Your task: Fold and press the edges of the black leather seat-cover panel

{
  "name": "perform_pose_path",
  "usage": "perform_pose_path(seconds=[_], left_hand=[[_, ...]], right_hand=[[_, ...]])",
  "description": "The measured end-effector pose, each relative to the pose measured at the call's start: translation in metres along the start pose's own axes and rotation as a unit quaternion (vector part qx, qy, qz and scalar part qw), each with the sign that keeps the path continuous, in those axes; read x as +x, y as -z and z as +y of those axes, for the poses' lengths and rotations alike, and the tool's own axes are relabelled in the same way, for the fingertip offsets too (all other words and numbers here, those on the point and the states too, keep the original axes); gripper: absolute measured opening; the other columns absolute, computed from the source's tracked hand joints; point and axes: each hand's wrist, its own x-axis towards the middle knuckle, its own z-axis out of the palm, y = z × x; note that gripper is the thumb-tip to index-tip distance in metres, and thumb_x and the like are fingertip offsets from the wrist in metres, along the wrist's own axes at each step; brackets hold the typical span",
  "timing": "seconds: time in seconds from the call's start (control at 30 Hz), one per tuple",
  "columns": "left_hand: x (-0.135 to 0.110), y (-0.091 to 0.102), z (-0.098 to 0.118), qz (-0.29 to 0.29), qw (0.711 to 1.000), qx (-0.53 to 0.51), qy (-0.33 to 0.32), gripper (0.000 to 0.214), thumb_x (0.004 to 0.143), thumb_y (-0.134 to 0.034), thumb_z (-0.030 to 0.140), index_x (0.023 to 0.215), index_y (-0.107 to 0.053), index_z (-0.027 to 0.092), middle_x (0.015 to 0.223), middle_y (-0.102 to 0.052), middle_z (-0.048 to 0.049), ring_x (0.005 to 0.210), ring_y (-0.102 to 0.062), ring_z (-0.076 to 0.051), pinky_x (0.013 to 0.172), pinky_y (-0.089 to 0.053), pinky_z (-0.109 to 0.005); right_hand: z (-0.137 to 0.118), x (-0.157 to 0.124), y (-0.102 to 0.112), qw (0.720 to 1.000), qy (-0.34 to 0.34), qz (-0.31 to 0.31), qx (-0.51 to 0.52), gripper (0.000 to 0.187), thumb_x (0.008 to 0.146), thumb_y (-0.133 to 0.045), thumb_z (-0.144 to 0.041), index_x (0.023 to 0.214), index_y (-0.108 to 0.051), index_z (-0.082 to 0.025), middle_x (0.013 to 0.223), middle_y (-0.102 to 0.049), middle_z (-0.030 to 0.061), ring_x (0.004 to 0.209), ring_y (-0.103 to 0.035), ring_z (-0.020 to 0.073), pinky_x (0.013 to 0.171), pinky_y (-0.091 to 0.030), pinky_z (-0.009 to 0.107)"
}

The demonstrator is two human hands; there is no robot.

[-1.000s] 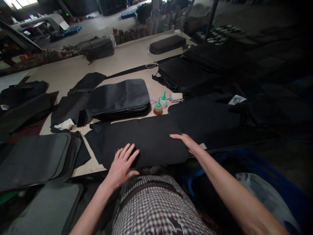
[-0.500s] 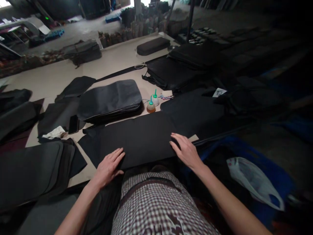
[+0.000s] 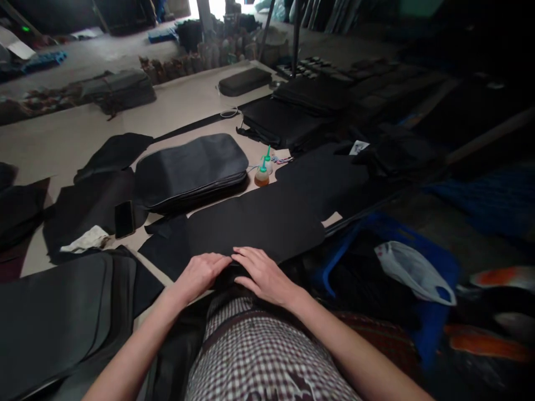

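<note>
A black sheet of leather-like material [image 3: 259, 217] lies flat along the table's near edge. My left hand [image 3: 203, 273] rests palm down at its front edge, fingers stretched to the right and lying together, the thumb hidden. Almost touching its fingertips is my right hand [image 3: 263, 275], with fingers extended over the same edge and thumb held apart. Both hands look open, just in front of the checked apron [image 3: 267, 356]. What is under the palms is hidden.
Behind the sheet are a stack of rounded black panels [image 3: 192, 167] and a small green-tipped bottle [image 3: 262, 177]. A phone [image 3: 124, 219] and white cloth [image 3: 86, 239] lie left, near another panel stack [image 3: 54, 306]. A blue crate [image 3: 434, 328] holds a plastic bag [image 3: 413, 270] at right.
My right hand has slid left along the front edge, from the sheet's right part to beside my left hand. My left hand has shifted slightly right. The view has turned right.
</note>
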Motion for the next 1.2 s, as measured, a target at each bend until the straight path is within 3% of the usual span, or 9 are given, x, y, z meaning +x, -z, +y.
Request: perform_pose_path(seconds=[0.07, 0.13, 0.23, 0.33, 0.43, 0.53, 0.7, 1.03, 1.2], left_hand=[[0.006, 0.011, -0.006, 0.057, 0.998, 0.030, -0.007, 0.025, 0.096, -0.050, 0.018, 0.119, -0.061, 0.021, 0.097, -0.073, -0.0047, 0.084, -0.068, -0.018, 0.080, -0.055, -0.033], [0.007, 0.020, -0.006, 0.166, 0.985, 0.033, -0.018, 0.026, 0.096, -0.051, 0.016, 0.120, -0.060, 0.020, 0.106, -0.073, -0.0075, 0.098, -0.067, -0.020, 0.092, -0.051, -0.039], [-0.006, 0.022, 0.009, 0.255, 0.962, -0.055, -0.081, 0.040, 0.092, -0.053, 0.008, 0.131, -0.054, 0.020, 0.125, -0.067, -0.0101, 0.121, -0.058, -0.022, 0.105, -0.044, -0.042], [-0.029, 0.007, 0.031, 0.101, 0.966, -0.201, -0.126, 0.045, 0.094, -0.046, 0.006, 0.134, -0.052, 0.024, 0.129, -0.065, -0.0075, 0.121, -0.057, -0.017, 0.102, -0.047, -0.034], [-0.046, -0.016, 0.042, -0.089, 0.946, -0.296, -0.099, 0.051, 0.092, -0.042, 0.004, 0.137, -0.052, 0.027, 0.141, -0.057, -0.0050, 0.129, -0.051, -0.016, 0.107, -0.044, -0.032], [-0.054, -0.034, 0.041, -0.168, 0.922, -0.338, -0.086, 0.044, 0.093, -0.047, 0.008, 0.130, -0.059, 0.028, 0.127, -0.066, -0.0028, 0.116, -0.060, -0.016, 0.099, -0.047, -0.029], [-0.062, -0.044, 0.036, -0.149, 0.939, -0.307, -0.047, 0.025, 0.100, -0.046, 0.028, 0.109, -0.069, 0.023, 0.099, -0.071, -0.0030, 0.092, -0.066, -0.015, 0.082, -0.048, -0.024], [-0.069, -0.065, 0.041, -0.057, 0.937, -0.342, 0.039, 0.028, 0.102, -0.041, 0.030, 0.111, -0.066, 0.024, 0.108, -0.074, -0.0013, 0.097, -0.070, -0.015, 0.086, -0.054, -0.027], [-0.079, -0.047, 0.035, 0.074, 0.970, -0.229, 0.044, 0.030, 0.100, -0.046, 0.026, 0.128, -0.056, 0.023, 0.109, -0.073, -0.0054, 0.090, -0.070, -0.015, 0.079, -0.056, -0.027]], right_hand=[[0.002, 0.017, -0.014, 0.998, -0.048, 0.012, 0.032, 0.034, 0.094, -0.059, -0.027, 0.127, -0.058, -0.019, 0.133, -0.060, 0.0133, 0.124, -0.052, 0.0280, 0.107, -0.039, 0.044], [0.013, 0.029, -0.023, 0.992, -0.106, 0.037, 0.056, 0.021, 0.097, -0.052, -0.027, 0.110, -0.066, -0.019, 0.110, -0.070, 0.0097, 0.104, -0.062, 0.0256, 0.093, -0.046, 0.039], [0.034, 0.038, -0.026, 0.979, -0.169, 0.080, 0.078, 0.029, 0.099, -0.045, -0.035, 0.095, -0.067, -0.018, 0.086, -0.070, 0.0046, 0.081, -0.063, 0.0216, 0.076, -0.047, 0.032], [0.048, 0.038, -0.027, 0.965, -0.207, 0.113, 0.115, 0.034, 0.097, -0.044, -0.042, 0.094, -0.067, -0.017, 0.082, -0.068, 0.0018, 0.077, -0.061, 0.0200, 0.069, -0.045, 0.028], [0.052, 0.036, -0.032, 0.954, -0.225, 0.132, 0.151, 0.036, 0.094, -0.047, -0.046, 0.096, -0.068, -0.017, 0.082, -0.067, 0.0004, 0.078, -0.059, 0.0194, 0.070, -0.044, 0.027], [0.053, 0.034, -0.037, 0.946, -0.231, 0.138, 0.182, 0.035, 0.092, -0.050, -0.047, 0.098, -0.069, -0.018, 0.084, -0.067, -0.0003, 0.079, -0.059, 0.0194, 0.072, -0.044, 0.028], [0.054, 0.034, -0.040, 0.937, -0.235, 0.142, 0.216, 0.034, 0.089, -0.053, -0.048, 0.096, -0.069, -0.018, 0.085, -0.068, 0.0010, 0.080, -0.060, 0.0207, 0.075, -0.045, 0.030], [0.053, 0.034, -0.035, 0.923, -0.242, 0.136, 0.267, 0.032, 0.089, -0.056, -0.044, 0.101, -0.068, -0.017, 0.092, -0.068, 0.0014, 0.087, -0.060, 0.0205, 0.079, -0.046, 0.030], [0.045, 0.035, -0.029, 0.919, -0.230, 0.135, 0.290, 0.030, 0.090, -0.056, -0.042, 0.106, -0.066, -0.018, 0.099, -0.069, 0.0032, 0.091, -0.061, 0.0207, 0.083, -0.047, 0.032]])
